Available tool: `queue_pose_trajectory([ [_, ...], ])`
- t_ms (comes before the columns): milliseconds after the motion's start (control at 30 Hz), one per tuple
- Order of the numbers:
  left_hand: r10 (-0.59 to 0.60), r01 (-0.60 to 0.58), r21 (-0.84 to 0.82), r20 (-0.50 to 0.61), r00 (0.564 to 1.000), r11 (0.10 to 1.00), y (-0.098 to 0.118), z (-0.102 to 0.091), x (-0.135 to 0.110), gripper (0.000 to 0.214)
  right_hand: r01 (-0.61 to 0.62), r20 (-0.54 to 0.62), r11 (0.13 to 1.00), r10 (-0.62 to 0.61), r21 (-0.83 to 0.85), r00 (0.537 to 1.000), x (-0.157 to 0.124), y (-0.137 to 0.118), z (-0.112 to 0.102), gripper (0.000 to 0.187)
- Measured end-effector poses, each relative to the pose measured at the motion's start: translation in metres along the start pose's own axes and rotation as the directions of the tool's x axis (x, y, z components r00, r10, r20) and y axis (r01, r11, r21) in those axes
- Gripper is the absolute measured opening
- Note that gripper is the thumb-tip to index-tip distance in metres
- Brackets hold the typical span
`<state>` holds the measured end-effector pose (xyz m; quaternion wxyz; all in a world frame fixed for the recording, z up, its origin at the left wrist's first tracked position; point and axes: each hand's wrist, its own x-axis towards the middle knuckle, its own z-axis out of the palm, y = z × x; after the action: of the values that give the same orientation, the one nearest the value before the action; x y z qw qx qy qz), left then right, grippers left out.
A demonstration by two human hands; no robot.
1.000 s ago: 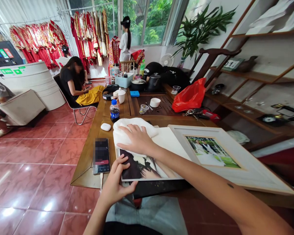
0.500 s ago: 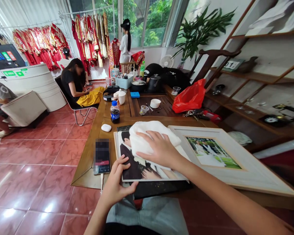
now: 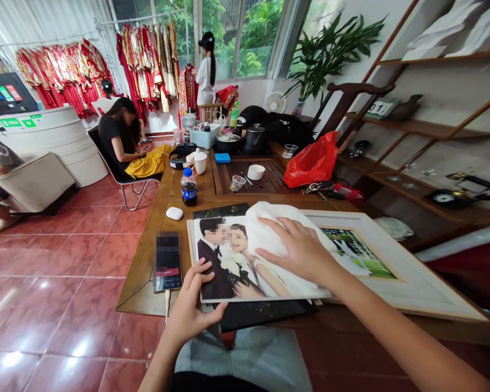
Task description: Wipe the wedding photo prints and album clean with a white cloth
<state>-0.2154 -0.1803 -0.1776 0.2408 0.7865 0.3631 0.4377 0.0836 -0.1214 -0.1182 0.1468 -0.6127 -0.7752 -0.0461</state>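
A wedding photo panel [image 3: 224,272] lies flat on a black board [image 3: 265,318] near the table's front edge. My left hand [image 3: 194,296] grips its lower left corner, fingers on the picture's edge and thumb along the bottom side. On the right part of the panel my right hand [image 3: 300,247] presses a bunched white cloth [image 3: 265,220], its fingers spread over the top. The cloth also reaches across the left side of a white-matted framed photo [image 3: 416,261], which lies to the right.
Left of the panel are a phone [image 3: 167,267] on a cable, a white earbud case [image 3: 174,213] and a dark drink bottle [image 3: 189,188]. Behind stand a white bowl [image 3: 256,172], a plastic cup [image 3: 237,184] and a red plastic bag [image 3: 312,163]. A person [image 3: 120,139] sits beyond the table's left side.
My right hand and the white cloth have slid to the right over the panel, uncovering the faces in its picture. My left hand stays at the corner.
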Motion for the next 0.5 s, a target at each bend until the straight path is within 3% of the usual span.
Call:
queue_pose_trajectory([
  [333, -0.003, 0.002, 0.011, 0.029, 1.0, 1.0, -0.001, 0.0, -0.001, 0.045, 0.199, 0.125, 0.973, -0.213, 0.115, 0.969, 0.051, -0.078, -0.001, 0.077],
  [500, -0.013, 0.012, 0.019, 0.027, 1.0, 1.0, -0.003, 0.0, -0.002, 0.044, 0.24, 0.122, 0.96, -0.258, 0.142, 0.958, 0.06, -0.096, 0.003, 0.078],
])
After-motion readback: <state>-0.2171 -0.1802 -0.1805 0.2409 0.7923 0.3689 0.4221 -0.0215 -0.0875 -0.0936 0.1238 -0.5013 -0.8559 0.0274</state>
